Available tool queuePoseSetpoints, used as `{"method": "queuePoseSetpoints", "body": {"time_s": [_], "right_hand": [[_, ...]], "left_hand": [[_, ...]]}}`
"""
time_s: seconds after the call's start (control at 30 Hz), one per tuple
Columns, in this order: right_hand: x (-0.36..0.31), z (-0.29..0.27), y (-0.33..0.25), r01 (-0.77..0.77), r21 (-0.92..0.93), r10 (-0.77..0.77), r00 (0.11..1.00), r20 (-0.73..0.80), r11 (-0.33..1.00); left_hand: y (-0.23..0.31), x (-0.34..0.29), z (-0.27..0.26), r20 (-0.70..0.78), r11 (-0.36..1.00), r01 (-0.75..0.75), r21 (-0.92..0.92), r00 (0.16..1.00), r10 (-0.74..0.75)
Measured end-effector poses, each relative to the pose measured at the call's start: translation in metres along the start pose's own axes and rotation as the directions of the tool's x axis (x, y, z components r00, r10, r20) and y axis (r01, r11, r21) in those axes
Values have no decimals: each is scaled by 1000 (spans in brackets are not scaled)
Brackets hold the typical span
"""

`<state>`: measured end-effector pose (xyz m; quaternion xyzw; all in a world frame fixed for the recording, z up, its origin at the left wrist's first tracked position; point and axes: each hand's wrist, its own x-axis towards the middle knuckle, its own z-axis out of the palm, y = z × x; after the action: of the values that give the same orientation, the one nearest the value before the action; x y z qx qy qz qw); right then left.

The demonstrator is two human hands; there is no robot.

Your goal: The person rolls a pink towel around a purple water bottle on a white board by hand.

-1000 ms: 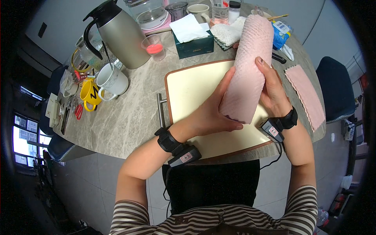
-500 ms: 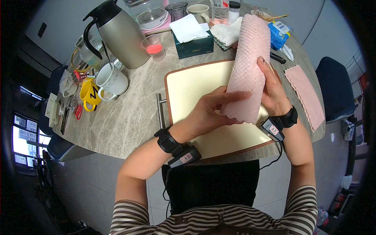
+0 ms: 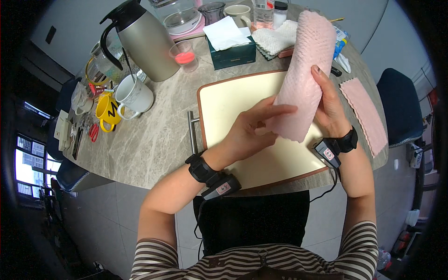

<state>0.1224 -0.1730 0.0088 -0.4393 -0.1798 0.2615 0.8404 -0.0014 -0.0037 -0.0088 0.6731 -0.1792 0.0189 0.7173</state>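
Observation:
A pink textured cloth (image 3: pixel 310 51), folded into a long strip, is held up on a slant over a cream board with a brown rim (image 3: pixel 242 100). My left hand (image 3: pixel 256 126) pinches its lower end, thumb on the near face and the other fingers at the edge and behind. My right hand (image 3: pixel 329 100) grips the right side, its thumb lying on the cloth and its other fingers hidden behind. A second pink folded cloth (image 3: pixel 364 114) lies flat on the table, right of the board.
Behind the board stand a green tissue box (image 3: pixel 233 57), stacked cloths (image 3: pixel 275 39) and a plastic cup with pink contents (image 3: pixel 185 57). A steel thermos jug (image 3: pixel 149 46), a white mug (image 3: pixel 134 97), a yellow mug (image 3: pixel 108 112) and red-handled scissors (image 3: pixel 94 133) are on the left.
The held cloth has moved slightly right, its upper end tilting farther right and up. More of the stacked cloths behind it shows. Both hands keep their hold.

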Motion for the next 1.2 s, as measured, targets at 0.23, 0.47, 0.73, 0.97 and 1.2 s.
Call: {"method": "queuePoseSetpoints", "body": {"time_s": [0.23, 0.47, 0.73, 0.97, 1.2], "right_hand": [[-10, 16, 1, 37, -202, -43, 999, -28, 979], [-24, 34, 16, 68, -225, -65, 998, 19, 972], [-26, 32, 13, 94, -223, -93, 996, 15, 970], [-13, 10, 7, 76, 31, -76, 997, 17, 997], [-19, 11, 11, -14, 190, -19, 985, 170, 982]], "left_hand": [[-3, -2, -12, -209, 938, -220, 268, 937, 280], [-1, -2, 3, -70, 943, -86, 322, 991, 115], [-2, 4, 5, -171, 975, 73, 208, 984, -37], [5, 0, 0, 18, 957, 282, -71, 959, -282], [-3, 1, -1, 112, 804, 362, -472, 929, -353]]}}
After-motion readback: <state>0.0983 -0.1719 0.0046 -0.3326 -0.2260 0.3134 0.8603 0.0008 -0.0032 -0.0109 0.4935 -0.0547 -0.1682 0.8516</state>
